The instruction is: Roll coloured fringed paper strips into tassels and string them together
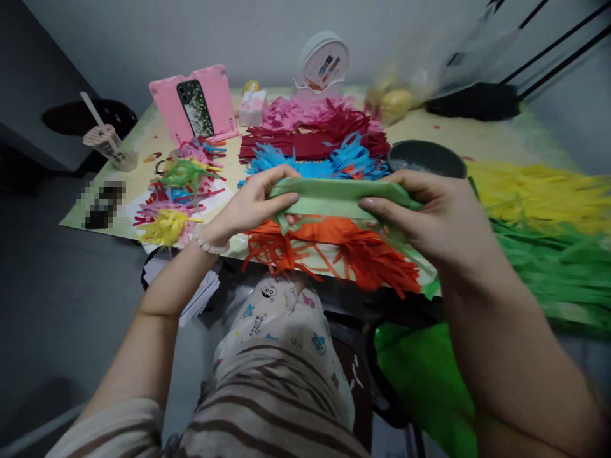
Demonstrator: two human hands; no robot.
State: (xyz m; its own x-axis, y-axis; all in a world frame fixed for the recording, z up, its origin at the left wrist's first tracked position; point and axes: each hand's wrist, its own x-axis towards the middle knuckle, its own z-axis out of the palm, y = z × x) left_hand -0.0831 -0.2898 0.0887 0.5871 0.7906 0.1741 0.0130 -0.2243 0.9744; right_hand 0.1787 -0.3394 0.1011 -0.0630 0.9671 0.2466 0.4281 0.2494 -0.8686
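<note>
A light green sheet with fringed ends (329, 198), probably thin paper or fabric, is stretched level between my two hands above the table's front edge. My left hand (267, 200) pinches its left end, thumb on top and fingers behind. At the other end, my right hand (420, 203) grips it the same way. Orange fringed strips (334, 238) lie just below the held sheet. Behind it are blue fringed strips (315, 166), dark red ones (305, 143) and pink ones (286, 113).
Yellow strips (534, 194) and green strips (554, 261) lie at right, near a dark bowl (427, 159). Mixed coloured tassels (176, 191) lie at left. Behind them, a pink stand (165, 108) holds a phone (195, 108). A plastic cup (112, 146) stands at the left edge.
</note>
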